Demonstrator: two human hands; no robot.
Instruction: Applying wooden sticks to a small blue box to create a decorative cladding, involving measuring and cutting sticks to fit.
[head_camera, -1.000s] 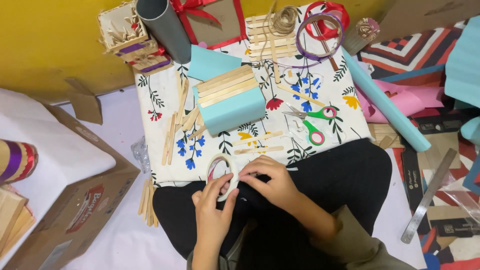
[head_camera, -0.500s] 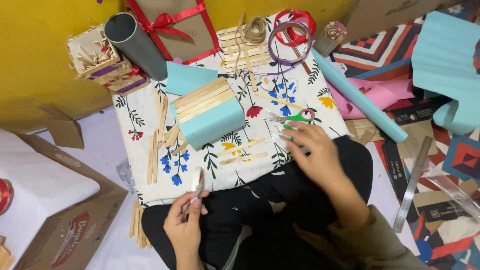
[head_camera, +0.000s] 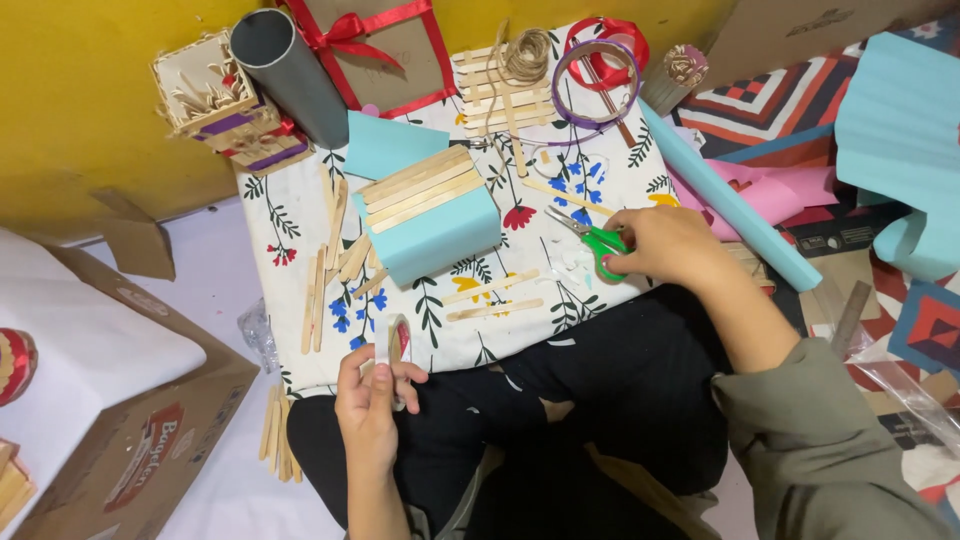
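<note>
Now left hand (head_camera: 368, 400) fingers pinch tape roll (head_camera: 399, 342) upright at 7 o'clock; right hand (head_camera: 662, 243) fingers close on green scissors (head_camera: 592, 237) at 3, handles gripped to lift.

Yellow wall (head_camera: 90, 110) behind — pale floor (head_camera: 215, 250) and a patterned rug (head_camera: 790, 60) below.

Home craft corner on the floor, yellow painted wall (head_camera: 80, 90) at eleven o'clock, floral white cloth (head_camera: 300, 215) at centre strewn with flat wooden craft sticks (head_camera: 415, 185), open brown cardboard box (head_camera: 150, 450) at eight o'clock, patterned rug (head_camera: 790, 110) at two o'clock.
</note>
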